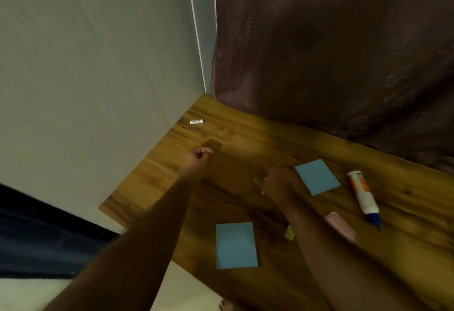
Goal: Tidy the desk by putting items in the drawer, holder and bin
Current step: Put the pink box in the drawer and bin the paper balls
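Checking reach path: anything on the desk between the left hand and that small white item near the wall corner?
Nothing visible. Only bare desk lies between the left hand and the small white item; the blue notes and glue bottle lie off to the right.

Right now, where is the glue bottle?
In the head view the glue bottle lies flat on the wooden desk, far right, just right of the farther blue paper, with the pink eraser near its blue cap.
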{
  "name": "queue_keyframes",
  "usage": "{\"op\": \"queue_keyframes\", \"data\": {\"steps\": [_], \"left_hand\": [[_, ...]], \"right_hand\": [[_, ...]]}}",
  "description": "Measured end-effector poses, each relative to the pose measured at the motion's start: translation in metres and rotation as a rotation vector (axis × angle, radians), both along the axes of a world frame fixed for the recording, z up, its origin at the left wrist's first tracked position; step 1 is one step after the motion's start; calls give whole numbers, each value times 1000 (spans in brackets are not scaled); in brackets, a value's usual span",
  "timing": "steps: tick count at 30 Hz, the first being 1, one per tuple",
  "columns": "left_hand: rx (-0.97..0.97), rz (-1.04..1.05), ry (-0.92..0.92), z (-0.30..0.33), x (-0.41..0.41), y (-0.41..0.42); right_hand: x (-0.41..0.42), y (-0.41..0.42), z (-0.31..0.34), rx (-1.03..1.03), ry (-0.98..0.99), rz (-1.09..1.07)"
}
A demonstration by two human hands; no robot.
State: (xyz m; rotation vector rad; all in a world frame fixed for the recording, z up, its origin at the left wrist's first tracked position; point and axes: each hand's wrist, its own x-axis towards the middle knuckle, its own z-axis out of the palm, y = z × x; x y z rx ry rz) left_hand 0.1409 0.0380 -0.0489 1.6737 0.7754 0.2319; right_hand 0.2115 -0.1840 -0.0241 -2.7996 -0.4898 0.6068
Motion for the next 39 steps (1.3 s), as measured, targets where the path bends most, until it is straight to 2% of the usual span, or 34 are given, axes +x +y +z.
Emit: {"op": "queue_keyframes", "data": {"steps": [3,6,8,10,14,18,21,25,30,34,39], "left_hand": [[3,-6,-23,0,17,20],[75,15,-56,2,36,45],[183,-8,14,2,53,68],[384,-74,118,3,74,93],[659,-278,436,-2,113,132],[751,-491,443,-3,129,140],[825,-518,428,-13,138,143],[773,-406,427,-21,131,129],[783,-304,121,5,108,72],[608,-325,1,23,98,-1],[550,-452,-91,33,96,-113]], "right_hand": [[-3,9,-9,31,-117,36],[-1,20,-14,180,-17,-24],[4,30,-14,309,80,-86],[6,36,-12,445,167,-145],[8,37,-9,623,254,-196],[6,22,-8,664,294,-228],[3,6,-9,663,281,-250],[1,-10,-12,657,254,-281],[2,-26,-7,674,185,-314],[2,-57,9,720,152,-387],[0,-132,36,800,19,-509]]}}
